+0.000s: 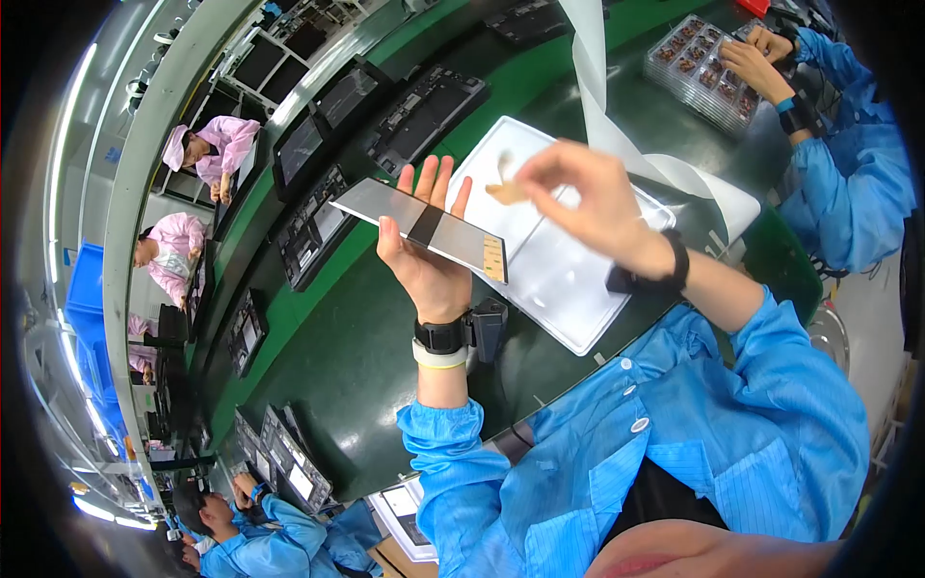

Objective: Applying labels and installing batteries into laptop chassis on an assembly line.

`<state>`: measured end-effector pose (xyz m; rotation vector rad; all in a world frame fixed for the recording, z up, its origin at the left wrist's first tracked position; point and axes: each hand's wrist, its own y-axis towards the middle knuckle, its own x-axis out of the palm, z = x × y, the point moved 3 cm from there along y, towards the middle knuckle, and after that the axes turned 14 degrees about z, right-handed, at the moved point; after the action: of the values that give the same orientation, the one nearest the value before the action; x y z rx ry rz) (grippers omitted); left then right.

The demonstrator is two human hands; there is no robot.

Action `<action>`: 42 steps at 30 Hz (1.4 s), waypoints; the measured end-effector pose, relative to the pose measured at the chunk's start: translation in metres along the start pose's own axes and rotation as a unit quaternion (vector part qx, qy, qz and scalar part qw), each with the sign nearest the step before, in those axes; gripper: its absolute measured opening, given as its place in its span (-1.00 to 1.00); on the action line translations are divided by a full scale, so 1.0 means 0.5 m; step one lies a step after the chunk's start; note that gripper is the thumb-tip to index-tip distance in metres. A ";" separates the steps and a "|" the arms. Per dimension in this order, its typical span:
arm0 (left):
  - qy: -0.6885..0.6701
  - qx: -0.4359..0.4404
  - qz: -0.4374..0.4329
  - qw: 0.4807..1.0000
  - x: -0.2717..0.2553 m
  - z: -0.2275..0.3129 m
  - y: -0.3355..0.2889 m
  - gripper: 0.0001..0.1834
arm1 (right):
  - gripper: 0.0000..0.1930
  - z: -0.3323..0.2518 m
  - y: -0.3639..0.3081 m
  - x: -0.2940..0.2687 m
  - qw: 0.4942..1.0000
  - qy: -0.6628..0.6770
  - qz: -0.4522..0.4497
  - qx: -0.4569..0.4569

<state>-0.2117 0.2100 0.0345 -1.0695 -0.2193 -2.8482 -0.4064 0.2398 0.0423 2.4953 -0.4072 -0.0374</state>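
My left hand is palm up with its fingers spread behind a thin flat rectangular panel; the thumb steadies its near edge. The panel is silver-grey with a dark band across the middle and a yellowish strip along its right end. To the right, my right hand pinches a small tan piece, blurred by motion and apart from the panel. Both hands are above a white plastic tray, which lies on the green table.
Opened laptop bodies stand along the green line. A white strip of sheet curls behind the tray. At the far right, a co-worker's hands reach over stacked clear trays of small parts. Other people work at the left.
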 end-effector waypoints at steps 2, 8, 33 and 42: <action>0.010 0.016 0.007 1.000 0.005 -0.004 -0.001 -0.16 | -0.85 -0.058 -0.044 0.006 0.994 -0.029 -0.052 -0.091; 0.050 0.082 0.057 0.994 0.007 -0.017 -0.015 -0.22 | -0.76 -0.084 -0.116 0.022 0.976 -0.106 -0.039 -0.188; 0.045 -0.025 -0.048 0.997 0.093 -0.042 -0.057 -0.11 | -0.79 0.123 -0.429 -0.794 0.787 -0.610 -0.004 0.091; 0.532 0.325 -0.167 0.764 0.102 0.019 -0.104 0.08 | -0.80 -0.165 -0.080 -0.359 0.922 -0.266 -0.262 0.103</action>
<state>-0.2510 0.2609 0.0700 0.7860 -1.2100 -2.7203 -0.5561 0.3703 0.0750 2.7061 0.0672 -0.9446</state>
